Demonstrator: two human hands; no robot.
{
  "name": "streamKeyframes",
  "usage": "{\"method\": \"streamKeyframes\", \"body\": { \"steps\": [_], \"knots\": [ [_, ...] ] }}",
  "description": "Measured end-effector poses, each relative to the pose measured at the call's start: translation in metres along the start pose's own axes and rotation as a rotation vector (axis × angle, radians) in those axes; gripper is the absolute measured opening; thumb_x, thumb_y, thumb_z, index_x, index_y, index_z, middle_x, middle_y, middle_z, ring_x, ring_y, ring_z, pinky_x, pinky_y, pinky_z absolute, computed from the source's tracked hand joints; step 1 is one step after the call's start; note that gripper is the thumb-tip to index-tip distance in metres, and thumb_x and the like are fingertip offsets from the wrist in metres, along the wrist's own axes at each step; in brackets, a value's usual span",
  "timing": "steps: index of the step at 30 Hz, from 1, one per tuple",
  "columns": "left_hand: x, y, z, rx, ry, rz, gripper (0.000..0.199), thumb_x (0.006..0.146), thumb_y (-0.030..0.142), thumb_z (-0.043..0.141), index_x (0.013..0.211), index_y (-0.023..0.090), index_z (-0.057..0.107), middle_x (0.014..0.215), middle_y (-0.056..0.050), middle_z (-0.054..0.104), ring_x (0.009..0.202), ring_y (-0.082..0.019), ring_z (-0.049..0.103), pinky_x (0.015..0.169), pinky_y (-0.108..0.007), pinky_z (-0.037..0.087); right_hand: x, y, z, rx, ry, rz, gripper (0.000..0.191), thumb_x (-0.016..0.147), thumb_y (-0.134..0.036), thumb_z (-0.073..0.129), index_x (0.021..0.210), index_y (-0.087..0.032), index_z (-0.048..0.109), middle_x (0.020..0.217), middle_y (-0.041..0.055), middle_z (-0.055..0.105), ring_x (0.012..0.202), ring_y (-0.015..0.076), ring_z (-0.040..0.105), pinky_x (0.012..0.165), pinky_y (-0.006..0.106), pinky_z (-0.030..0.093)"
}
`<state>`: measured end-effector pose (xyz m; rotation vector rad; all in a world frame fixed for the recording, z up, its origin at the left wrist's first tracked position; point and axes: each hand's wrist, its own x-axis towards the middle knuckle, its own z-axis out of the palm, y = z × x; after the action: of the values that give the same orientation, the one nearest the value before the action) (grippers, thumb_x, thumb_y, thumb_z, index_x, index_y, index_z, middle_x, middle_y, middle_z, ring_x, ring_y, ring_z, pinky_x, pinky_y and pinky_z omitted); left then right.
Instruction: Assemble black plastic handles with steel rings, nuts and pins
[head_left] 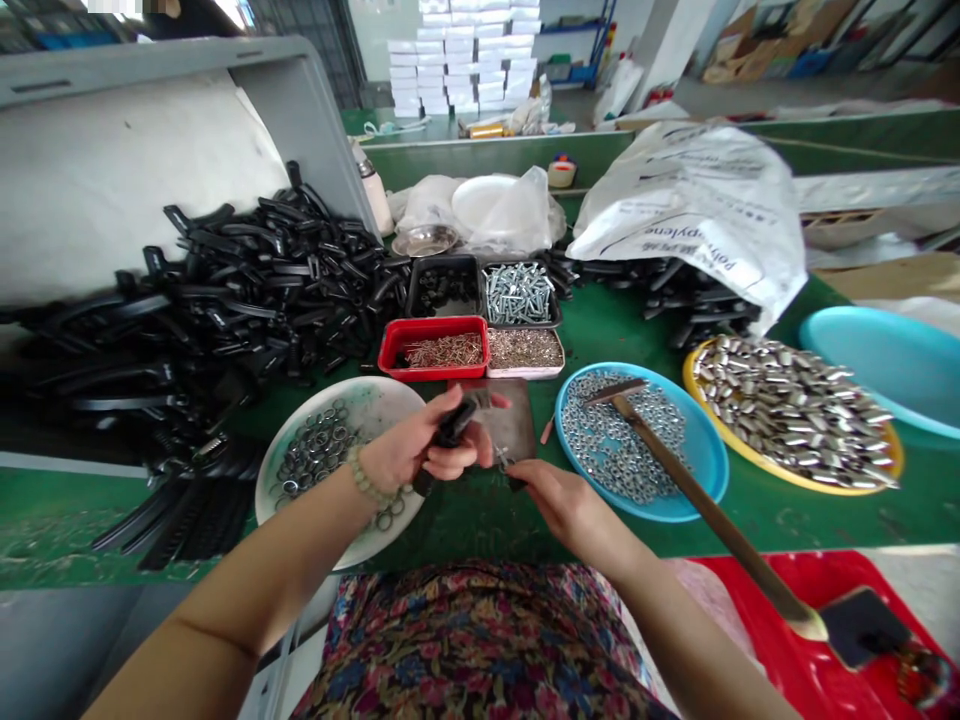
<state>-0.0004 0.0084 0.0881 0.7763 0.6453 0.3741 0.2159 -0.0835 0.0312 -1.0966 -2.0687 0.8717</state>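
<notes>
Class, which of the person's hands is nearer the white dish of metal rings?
Left. The left hand is at the right edge of the dish; the right hand, farther right.

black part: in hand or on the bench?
In hand: the left hand has its fingers curled around the black part.

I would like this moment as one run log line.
left hand: grips black part | right hand: pinches small dark piece | nearby: blue tray, hammer across rim
</notes>
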Motion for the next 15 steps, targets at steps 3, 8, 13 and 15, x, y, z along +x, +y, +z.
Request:
{"method": "streamKeyframes", "body": {
  "steps": [3,8,13,15],
  "knots": [
    [-0.004,0.001,0.001,-0.013,0.050,0.126,0.046,0.071,0.050,0.067,0.103,0.022,0.051,0.067,0.003,0.055,0.039,-0.001,0.029,0.037,-0.016,0.019,-0.002,0.006,0.000,-0.039,0.057,0.036,0.037,0.091,-0.013,0.037,0.124,-0.025,0.051,0.110,0.0085,0.064,0.098,0.0197,0.062,0.083,0.036,0.053],
    [0.014,-0.026,0.010,0.043,0.373,0.189,0.040,0.067,0.028,0.075,0.094,0.021,0.047,0.066,0.007,0.049,0.052,-0.005,0.045,0.048,-0.017,0.035,0.001,0.005,0.002,-0.065,0.184,0.022,0.039,0.090,-0.013,0.040,0.124,-0.027,0.052,0.115,0.0081,0.062,0.103,0.0198,0.060,0.090,0.037,0.050],
    [0.027,-0.039,0.018,-0.003,0.372,0.210,0.042,0.066,0.030,0.075,0.095,0.021,0.046,0.062,0.008,0.046,0.050,-0.005,0.043,0.044,-0.015,0.030,0.005,0.001,0.020,0.220,0.312,0.116,0.030,0.090,-0.019,0.044,0.116,-0.026,0.056,0.104,0.0068,0.066,0.095,0.0189,0.064,0.086,0.037,0.052],
    [0.027,-0.039,0.017,0.027,0.358,0.168,0.040,0.067,0.030,0.074,0.094,0.020,0.047,0.063,0.007,0.048,0.050,-0.005,0.043,0.043,-0.016,0.029,0.005,0.002,0.024,0.396,0.363,0.186,0.026,0.092,-0.021,0.042,0.115,-0.026,0.053,0.094,0.0047,0.067,0.084,0.0167,0.067,0.079,0.034,0.055]
  ]
}}
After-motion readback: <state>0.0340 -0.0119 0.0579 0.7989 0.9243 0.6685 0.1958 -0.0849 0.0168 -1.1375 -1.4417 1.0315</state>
